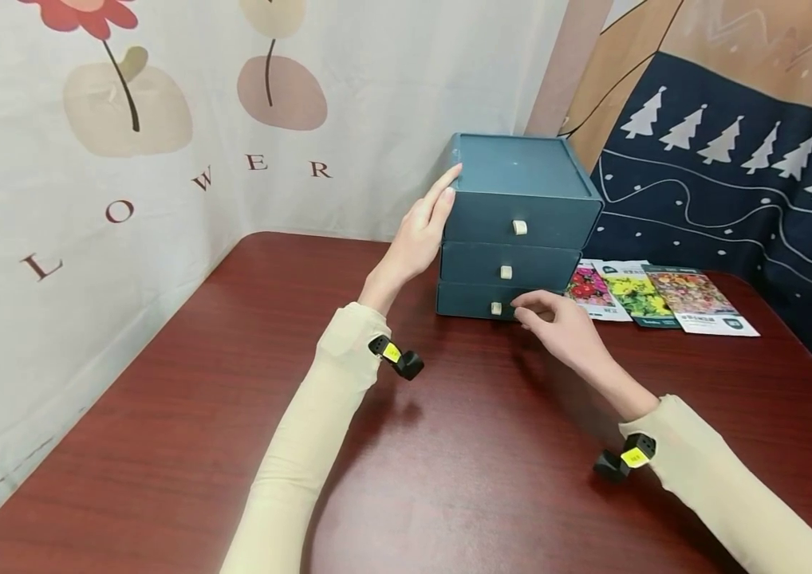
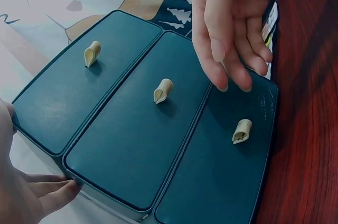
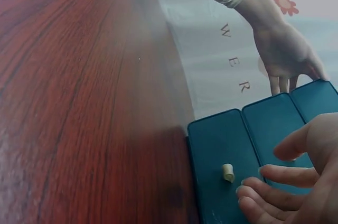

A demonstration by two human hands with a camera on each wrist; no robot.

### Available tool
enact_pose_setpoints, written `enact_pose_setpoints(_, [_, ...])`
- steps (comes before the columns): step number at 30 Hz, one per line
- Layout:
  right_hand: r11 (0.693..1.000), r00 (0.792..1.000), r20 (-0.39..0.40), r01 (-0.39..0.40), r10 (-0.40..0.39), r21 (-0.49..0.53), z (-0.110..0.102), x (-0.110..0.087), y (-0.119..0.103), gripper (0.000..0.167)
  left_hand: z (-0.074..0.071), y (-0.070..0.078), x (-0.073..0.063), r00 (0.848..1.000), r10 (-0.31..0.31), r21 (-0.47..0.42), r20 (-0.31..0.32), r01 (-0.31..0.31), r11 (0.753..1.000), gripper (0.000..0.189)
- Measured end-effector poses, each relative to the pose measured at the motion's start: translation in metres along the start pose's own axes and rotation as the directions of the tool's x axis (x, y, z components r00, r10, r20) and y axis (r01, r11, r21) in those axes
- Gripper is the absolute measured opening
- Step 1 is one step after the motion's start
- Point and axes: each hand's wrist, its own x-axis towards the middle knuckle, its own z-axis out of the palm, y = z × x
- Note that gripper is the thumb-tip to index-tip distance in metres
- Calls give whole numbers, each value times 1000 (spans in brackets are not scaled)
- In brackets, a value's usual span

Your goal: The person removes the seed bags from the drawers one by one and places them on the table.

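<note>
A dark teal cabinet (image 1: pixel 478 221) with three stacked drawers stands on the table, each drawer front bearing a small cream pull tab. All three drawers look closed. My left hand (image 1: pixel 420 231) rests against the cabinet's left side, its fingers reaching up to the top edge. In front of the bottom drawer, my right hand (image 1: pixel 557 323) has loosely bent fingers close to the lowest pull tab (image 1: pixel 496 308). The left wrist view shows a gap between that tab (image 2: pixel 242 131) and the right fingertips (image 2: pixel 245 84), and nothing is held.
Several flower-picture packets (image 1: pixel 664 296) lie on the red-brown table (image 1: pixel 406 478) to the right of the cabinet. Behind stands a white printed curtain (image 1: pixel 377 96). A navy cloth with white trees (image 1: pixel 729 183) hangs at the right.
</note>
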Motion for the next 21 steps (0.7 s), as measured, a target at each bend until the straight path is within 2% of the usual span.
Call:
enact_pose_setpoints(13, [997, 999, -10, 30, -31, -74, -22, -14, 4, 41, 0, 1, 1, 999, -44, 36, 6, 44, 998, 55])
enact_pose_setpoints(17, [995, 999, -13, 35, -36, -93, -29, -16, 6, 44, 1, 2, -1, 992, -127, 33, 22, 127, 991, 64])
enact_pose_setpoints(21, [994, 999, -6, 49, -50, -98, -33, -18, 9, 47, 3, 6, -3, 973, -226, 64, 34, 224, 973, 72])
